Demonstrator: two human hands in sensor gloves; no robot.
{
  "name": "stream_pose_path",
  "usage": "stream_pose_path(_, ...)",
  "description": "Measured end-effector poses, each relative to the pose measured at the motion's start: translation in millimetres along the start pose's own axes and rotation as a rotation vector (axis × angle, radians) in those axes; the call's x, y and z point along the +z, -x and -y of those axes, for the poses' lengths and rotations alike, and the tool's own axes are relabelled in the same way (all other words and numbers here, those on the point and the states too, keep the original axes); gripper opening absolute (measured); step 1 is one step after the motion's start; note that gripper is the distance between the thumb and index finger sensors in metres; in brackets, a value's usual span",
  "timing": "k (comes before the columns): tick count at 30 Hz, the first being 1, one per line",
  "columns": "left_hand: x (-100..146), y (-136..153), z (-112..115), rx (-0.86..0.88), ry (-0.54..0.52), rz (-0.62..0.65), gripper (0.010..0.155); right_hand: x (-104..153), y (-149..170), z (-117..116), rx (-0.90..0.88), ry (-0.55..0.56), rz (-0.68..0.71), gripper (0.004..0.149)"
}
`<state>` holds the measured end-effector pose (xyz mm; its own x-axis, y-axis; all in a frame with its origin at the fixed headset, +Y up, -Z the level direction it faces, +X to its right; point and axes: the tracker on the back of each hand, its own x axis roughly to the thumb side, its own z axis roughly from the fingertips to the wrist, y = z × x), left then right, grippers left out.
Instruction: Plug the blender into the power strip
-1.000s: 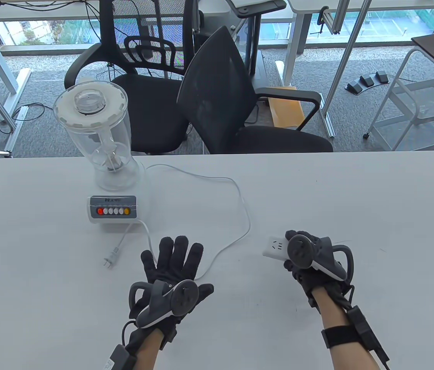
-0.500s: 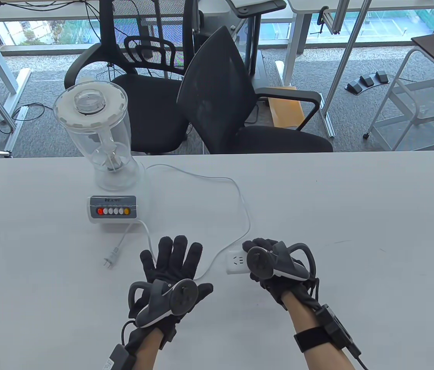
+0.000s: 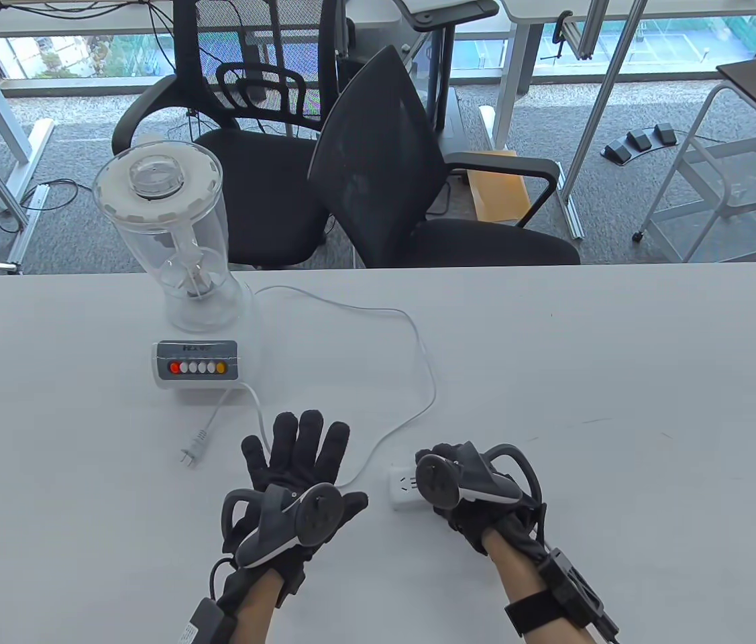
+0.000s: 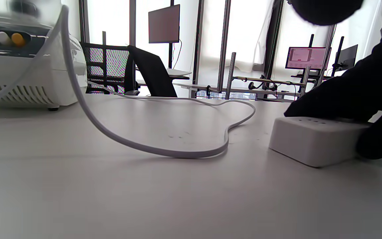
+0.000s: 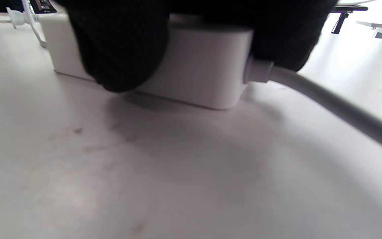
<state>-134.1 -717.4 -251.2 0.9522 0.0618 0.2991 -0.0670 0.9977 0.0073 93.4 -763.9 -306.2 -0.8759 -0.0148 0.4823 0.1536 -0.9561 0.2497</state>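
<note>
The blender [image 3: 180,268], a clear jar on a white base with a button panel, stands at the table's far left. Its white cord [image 3: 418,349] loops across the table and ends in a plug [image 3: 191,451] lying free in front of the base. My left hand [image 3: 297,463] lies flat and spread on the table, over the cord, just right of the plug. My right hand [image 3: 458,490] grips the white power strip [image 3: 403,488], which rests on the table. The strip also shows in the left wrist view [image 4: 313,141] and the right wrist view [image 5: 194,63].
The white table [image 3: 619,376] stretches wide to the right. Two black office chairs [image 3: 404,174] stand behind its far edge. The power strip's own thick cord [image 5: 337,106] runs off to the right under my right hand.
My right hand has carried the power strip leftward and toward me, from the right of centre to close beside my left hand. The left hand, plug and blender have stayed put.
</note>
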Motion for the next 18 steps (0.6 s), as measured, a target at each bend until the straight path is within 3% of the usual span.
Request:
stream_pose_path(9,9,30,-21,0.047,-0.097,-0.109,0.093,1,1,-1,-0.014,0.007,-0.013,0.081)
stream_pose_path(18,32,114,-32,0.265,-0.211,-0.410,0.088,2,3,-2,-0.029,0.022,-0.007,0.082)
